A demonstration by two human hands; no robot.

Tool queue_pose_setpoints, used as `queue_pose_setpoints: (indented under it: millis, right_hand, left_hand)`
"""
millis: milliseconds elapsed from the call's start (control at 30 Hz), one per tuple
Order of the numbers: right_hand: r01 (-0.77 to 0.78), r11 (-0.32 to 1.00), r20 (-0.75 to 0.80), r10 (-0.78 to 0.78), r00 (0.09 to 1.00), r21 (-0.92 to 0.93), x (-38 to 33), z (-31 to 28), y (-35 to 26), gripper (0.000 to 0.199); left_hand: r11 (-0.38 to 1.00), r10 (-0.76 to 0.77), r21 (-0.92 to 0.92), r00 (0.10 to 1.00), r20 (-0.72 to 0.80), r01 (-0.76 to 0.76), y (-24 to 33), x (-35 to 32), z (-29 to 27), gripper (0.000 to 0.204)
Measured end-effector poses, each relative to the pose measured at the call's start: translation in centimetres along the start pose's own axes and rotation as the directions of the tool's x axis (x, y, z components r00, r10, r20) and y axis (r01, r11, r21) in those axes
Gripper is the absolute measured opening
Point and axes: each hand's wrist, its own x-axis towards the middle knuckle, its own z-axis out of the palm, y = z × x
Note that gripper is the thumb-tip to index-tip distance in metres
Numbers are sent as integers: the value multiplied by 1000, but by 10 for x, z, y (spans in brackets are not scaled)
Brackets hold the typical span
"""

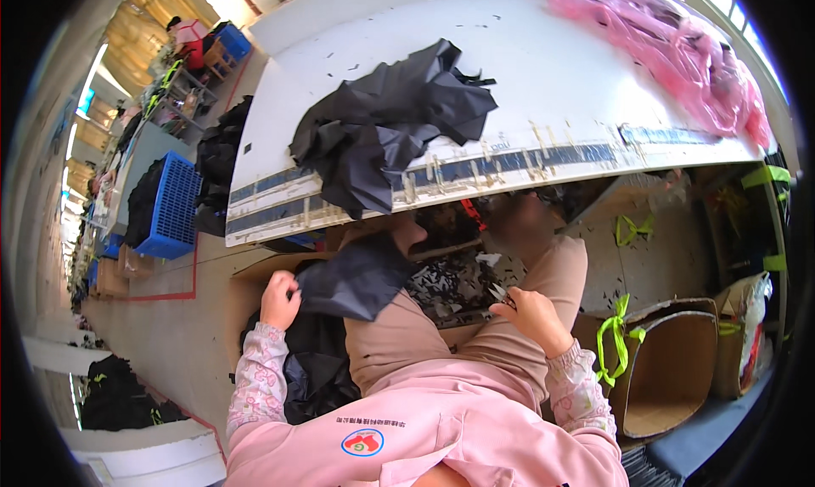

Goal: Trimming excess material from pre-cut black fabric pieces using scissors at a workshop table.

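My left hand (278, 301) is closed on the edge of a black fabric piece (356, 276), which stretches across my left thigh. In my right hand (538, 319), above my right thigh, is a small pair of thread snips (501, 295) with its metal tips pointing up and left; part of it is hidden in the fingers. More black fabric (316, 370) lies in a cardboard box (250, 270) beside my left leg. A crumpled heap of black fabric (390, 118) rests on the white table (543, 79), and one end hangs over the near edge.
Dark and grey scraps (458, 283) lie between my legs under the table. Pink plastic sheeting (679, 62) covers the table's far right. An open cardboard box (671, 372) with a neon-green tie (613, 338) stands at right. A blue crate (172, 207) is at left; a person (191, 41) sits farther back.
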Motion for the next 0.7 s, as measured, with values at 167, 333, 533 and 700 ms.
queue_pose_setpoints:
  millis: [167,333,533,700]
  right_hand:
    - [77,997,-36,-76,996,22,16,17,-10,42]
    - [155,985,-25,-153,988,80,33,27,-26,36]
    - [183,971,-89,-170,981,154,27,19,-36,32]
    - [121,961,-19,-120,993,247,18,30,-42,31]
  left_hand:
    - [759,-622,629,470,626,168,-122,-180,62,29]
    - [860,-509,511,100,855,9,-138,-228,111,40]
    - [905,-245,-134,752,612,404,-24,39,-10,23]
    - [975,-167,-180,966,-198,132,-9,198,16,46]
